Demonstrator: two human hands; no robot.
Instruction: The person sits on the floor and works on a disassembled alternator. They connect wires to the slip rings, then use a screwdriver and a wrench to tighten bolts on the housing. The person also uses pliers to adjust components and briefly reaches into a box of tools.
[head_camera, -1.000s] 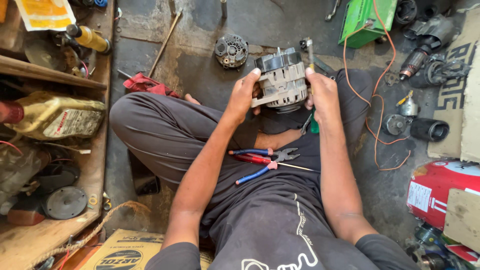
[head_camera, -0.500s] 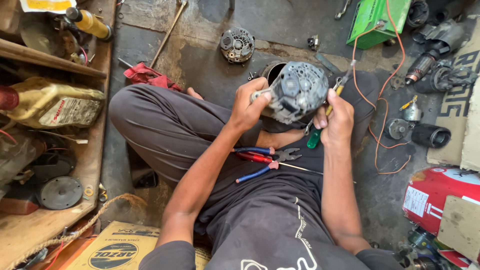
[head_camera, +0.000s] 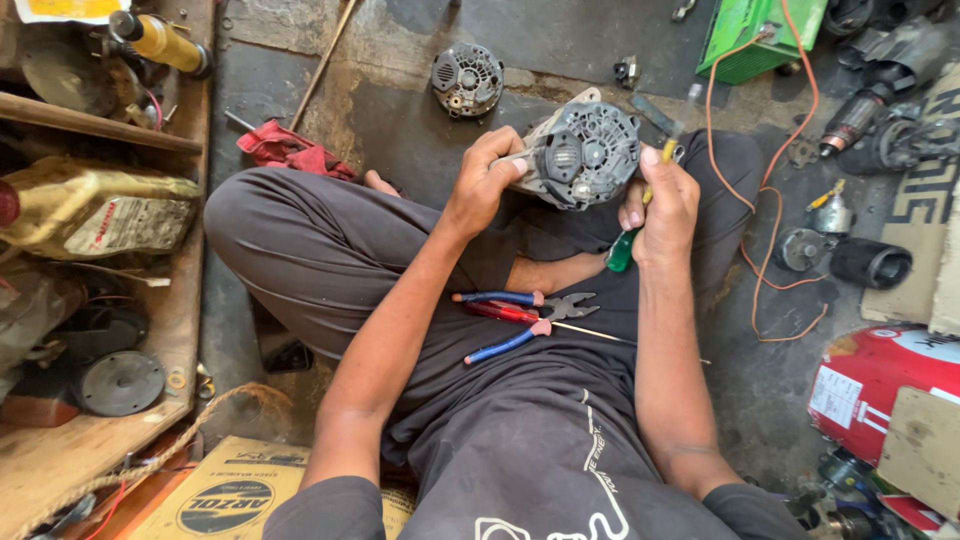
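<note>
Dirty workshop floor lies below, where the alternator (head_camera: 583, 153) gripped by the left hand (head_camera: 482, 185) could slip as the right hand (head_camera: 668, 205) levers its green-handled screwdriver (head_camera: 630, 235).

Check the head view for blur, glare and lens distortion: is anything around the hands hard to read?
Head view: even, soft daylight, no hard shadows. The alternator, left hand and right hand are sharp. A mild sheen on the oil jug, no blown glare. Wide-lens bending shows at the edges, where the wooden shelf curves. The screwdriver is mostly hidden by fingers.
</note>
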